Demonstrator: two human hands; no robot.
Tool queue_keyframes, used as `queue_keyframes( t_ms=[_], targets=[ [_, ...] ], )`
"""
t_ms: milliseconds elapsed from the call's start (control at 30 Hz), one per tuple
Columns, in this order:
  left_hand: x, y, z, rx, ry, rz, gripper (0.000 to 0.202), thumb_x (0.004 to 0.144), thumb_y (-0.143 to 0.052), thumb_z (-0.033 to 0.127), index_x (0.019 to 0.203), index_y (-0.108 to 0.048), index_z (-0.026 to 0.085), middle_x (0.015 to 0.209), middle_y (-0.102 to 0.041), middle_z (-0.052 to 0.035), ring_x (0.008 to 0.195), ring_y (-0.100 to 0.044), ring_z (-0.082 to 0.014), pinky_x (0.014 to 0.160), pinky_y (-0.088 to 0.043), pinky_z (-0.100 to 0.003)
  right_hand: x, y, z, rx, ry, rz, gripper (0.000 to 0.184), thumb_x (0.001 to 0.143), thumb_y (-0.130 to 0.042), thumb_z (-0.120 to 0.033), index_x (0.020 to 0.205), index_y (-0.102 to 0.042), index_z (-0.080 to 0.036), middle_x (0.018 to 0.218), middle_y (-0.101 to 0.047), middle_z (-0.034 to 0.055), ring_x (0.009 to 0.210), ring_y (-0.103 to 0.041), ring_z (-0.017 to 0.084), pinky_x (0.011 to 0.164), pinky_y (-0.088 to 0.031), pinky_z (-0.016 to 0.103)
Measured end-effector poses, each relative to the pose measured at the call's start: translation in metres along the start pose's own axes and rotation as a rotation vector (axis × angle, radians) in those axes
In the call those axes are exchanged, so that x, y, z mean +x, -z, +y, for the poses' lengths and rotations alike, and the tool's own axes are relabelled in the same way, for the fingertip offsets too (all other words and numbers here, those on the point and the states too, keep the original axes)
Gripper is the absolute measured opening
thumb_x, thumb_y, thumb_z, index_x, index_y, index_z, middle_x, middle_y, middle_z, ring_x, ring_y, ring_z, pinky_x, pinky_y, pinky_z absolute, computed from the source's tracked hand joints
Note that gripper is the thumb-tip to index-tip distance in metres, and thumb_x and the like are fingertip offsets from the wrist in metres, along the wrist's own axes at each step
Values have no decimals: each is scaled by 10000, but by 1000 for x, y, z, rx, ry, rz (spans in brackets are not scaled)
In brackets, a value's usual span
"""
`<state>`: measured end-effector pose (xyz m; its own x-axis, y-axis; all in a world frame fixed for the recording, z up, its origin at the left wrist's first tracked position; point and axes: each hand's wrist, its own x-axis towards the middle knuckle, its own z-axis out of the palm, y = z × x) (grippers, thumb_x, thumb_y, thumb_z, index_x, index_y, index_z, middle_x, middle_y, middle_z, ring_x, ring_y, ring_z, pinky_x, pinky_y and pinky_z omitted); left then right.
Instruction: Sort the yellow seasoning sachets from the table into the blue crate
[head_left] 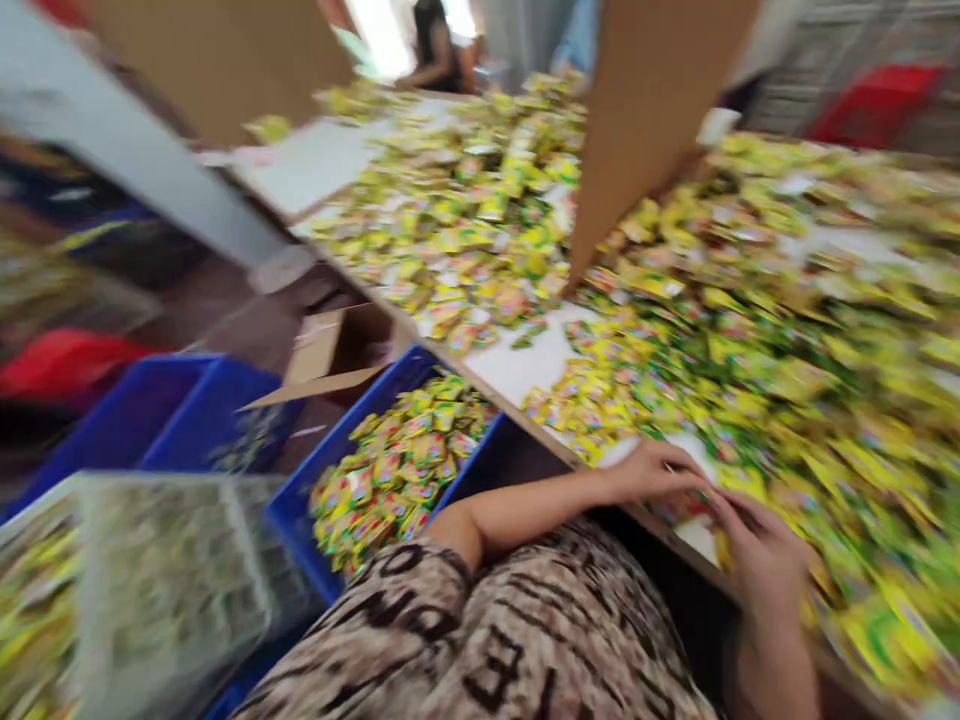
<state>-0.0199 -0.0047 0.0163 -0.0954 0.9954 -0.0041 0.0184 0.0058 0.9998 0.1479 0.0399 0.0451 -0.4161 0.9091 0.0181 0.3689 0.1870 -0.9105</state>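
At the near edge of the white table (pixel 525 360), my left hand (pixel 654 472) and my right hand (pixel 769 545) meet, fingertips pinched together. Whatever sits between the fingers, if anything, is too small and blurred to name. Small yellow and green packets (pixel 750 350) lie heaped right beyond and around both hands. To the left of my left forearm is a blue bin (pixel 289 505) filled with similar packets (pixel 409 460).
A cardboard partition (pixel 652 120) stands upright among the packets. Left of the table are an open cardboard box (pixel 322 350), more blue bins (pixel 127 410) and a translucent bag (pixel 172 570). Another person (pixel 439 45) is at the far end. Motion blurs the edges.
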Motion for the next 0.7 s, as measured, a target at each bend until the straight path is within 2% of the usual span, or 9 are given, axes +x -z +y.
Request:
queue_keyframes(
  t_ms=[67, 133, 233, 367, 433, 500, 567, 633, 700],
  targets=[
    [0, 8, 2, 27, -73, 35, 376, 806, -722, 509, 807, -774, 137, 838, -750, -105, 800, -676, -184, 803, -544, -303, -6, 1, 7, 81, -5, 8, 376, 753, -782, -589, 857, -749, -229, 839, -721, 68, 651, -664, 244, 582, -589, 397],
    [2, 15, 0, 78, -114, 74, 359, 808, -717, 538, 817, -777, 185, 877, -763, -98, 861, -698, -205, 862, -562, -354, -4, -4, 12, 80, 59, 51, 322, 826, -730, -543, 857, -754, -223, 828, -711, 61, 687, -666, 222, 639, -595, 382],
    [-2, 19, -2, 194, -157, 33, 298, 833, -702, 519, 895, -777, 237, 955, -774, -82, 959, -717, -224, 940, -569, -423, -4, -14, 13, -18, 144, 156, 234, 910, -662, -449, 894, -755, -235, 889, -718, 77, 835, -683, 232, 753, -600, 386],
    [-15, 23, 2, 302, -231, -55, 241, 889, -658, 417, 1043, -757, 260, 1057, -757, -81, 1023, -712, -208, 964, -576, -418, -24, -28, 16, -127, 240, 199, 200, 981, -565, -326, 1038, -746, -262, 1058, -696, 100, 994, -662, 240, 892, -572, 418],
    [-18, 23, 1, 320, -246, -85, 241, 912, -627, 367, 1102, -745, 275, 1108, -740, -77, 1045, -702, -197, 972, -572, -397, -32, -29, 21, -156, 278, 190, 220, 991, -539, -295, 1090, -734, -270, 1128, -671, 108, 1035, -645, 241, 912, -559, 422],
    [-18, 21, -4, 313, -223, -88, 250, 918, -616, 355, 1119, -741, 275, 1158, -725, -81, 1071, -689, -199, 966, -570, -383, -31, -22, 25, -170, 307, 153, 234, 998, -517, -285, 1106, -724, -267, 1138, -659, 107, 1030, -638, 232, 896, -556, 404],
    [-16, 16, -9, 297, -162, -98, 278, 908, -624, 385, 1132, -734, 262, 1130, -733, -83, 1019, -694, -201, 887, -591, -358, -19, -7, 29, -200, 285, 164, 259, 1015, -467, -291, 1077, -715, -251, 1086, -667, 101, 1018, -634, 225, 902, -542, 390],
    [-15, 13, -11, 287, -100, -111, 326, 888, -644, 424, 1153, -723, 251, 1078, -747, -80, 948, -696, -200, 820, -594, -339, 3, 14, 35, -307, 168, 275, 275, 1018, -439, -320, 1054, -692, -220, 1055, -669, 112, 1020, -618, 242, 921, -515, 405],
    [-18, 18, -4, 239, -41, -49, 371, 871, -656, 453, 1169, -712, 240, 1088, -745, -81, 937, -694, -202, 828, -587, -340, 27, 34, 43, -511, -20, 390, 281, 984, -502, -389, 1068, -665, -175, 1074, -659, 151, 1048, -579, 289, 940, -474, 448]
  ],
)
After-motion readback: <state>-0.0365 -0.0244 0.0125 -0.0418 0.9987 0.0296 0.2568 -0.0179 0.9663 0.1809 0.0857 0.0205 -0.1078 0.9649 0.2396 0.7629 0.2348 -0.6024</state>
